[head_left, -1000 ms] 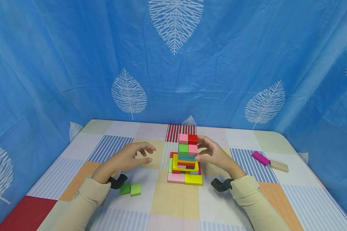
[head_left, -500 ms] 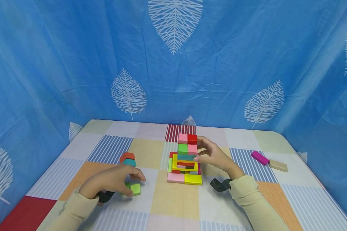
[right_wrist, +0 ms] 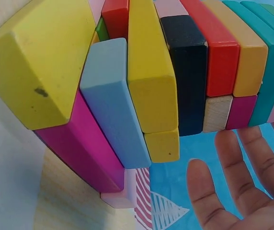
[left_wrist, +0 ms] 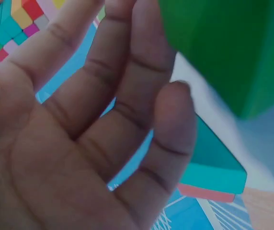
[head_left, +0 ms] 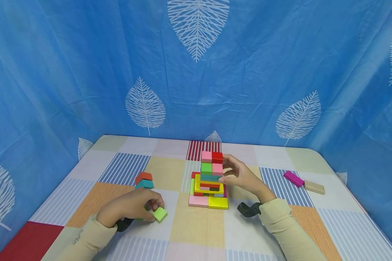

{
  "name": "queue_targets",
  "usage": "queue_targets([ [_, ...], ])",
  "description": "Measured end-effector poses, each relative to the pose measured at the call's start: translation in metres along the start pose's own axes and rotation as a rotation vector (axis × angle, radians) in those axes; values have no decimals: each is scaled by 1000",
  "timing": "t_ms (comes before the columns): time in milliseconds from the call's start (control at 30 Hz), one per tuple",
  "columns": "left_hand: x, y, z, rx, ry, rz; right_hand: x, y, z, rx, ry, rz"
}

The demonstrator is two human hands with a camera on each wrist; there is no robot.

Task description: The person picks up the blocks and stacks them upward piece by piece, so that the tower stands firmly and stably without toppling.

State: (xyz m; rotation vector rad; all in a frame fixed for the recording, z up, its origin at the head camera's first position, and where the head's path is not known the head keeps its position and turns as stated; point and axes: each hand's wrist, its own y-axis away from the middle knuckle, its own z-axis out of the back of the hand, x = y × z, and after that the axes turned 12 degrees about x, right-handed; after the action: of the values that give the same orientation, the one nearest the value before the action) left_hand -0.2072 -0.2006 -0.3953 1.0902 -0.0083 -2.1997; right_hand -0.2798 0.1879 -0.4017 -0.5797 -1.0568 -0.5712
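Note:
In the head view my left hand (head_left: 130,206) is low over the tablecloth, pinching a light green block (head_left: 160,214) between thumb and fingers. The block sits turned at the fingertips. A darker green block (left_wrist: 228,52) looms close in the left wrist view; the hand mostly hides it from the head camera. My right hand (head_left: 243,177) is at the right side of a tower of coloured wooden blocks (head_left: 211,177), its thumb at the front edge and its fingers along the side. In the right wrist view those fingers (right_wrist: 233,163) lie loosely against or very near the tower.
An orange-red block (head_left: 144,176) and a teal block (head_left: 145,184) lie just beyond the left hand. A magenta block (head_left: 293,178) and a plain wood block (head_left: 314,187) lie at the right. A blue leaf-print curtain (head_left: 241,72) hangs behind the table.
My left hand has come down and back toward the near left, uncovering the orange-red and teal blocks, and has taken the light green block, turning it. The right hand stays by the tower.

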Motion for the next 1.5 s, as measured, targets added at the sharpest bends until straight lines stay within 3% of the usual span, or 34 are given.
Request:
queue_targets([
  [267,-9,-8,0,-169,-154,23,-1,1,0,-11,11,-7],
  [500,-23,-20,7,-395,-187,-75,-2,1,0,-18,3,-10],
  [667,-36,-35,10,-583,-161,-124,-2,2,0,-16,2,-9],
  [800,-43,-51,13,-683,-125,-191,-2,2,0,-14,1,-7],
  [933,-49,-65,16,-712,-63,-246,-2,2,0,-13,-2,-7],
  [1167,-62,-85,17,-682,40,-220,-2,2,-1,-15,3,-3],
  [1500,-68,-101,14,-689,36,-198,-1,0,-1,-9,14,5],
])
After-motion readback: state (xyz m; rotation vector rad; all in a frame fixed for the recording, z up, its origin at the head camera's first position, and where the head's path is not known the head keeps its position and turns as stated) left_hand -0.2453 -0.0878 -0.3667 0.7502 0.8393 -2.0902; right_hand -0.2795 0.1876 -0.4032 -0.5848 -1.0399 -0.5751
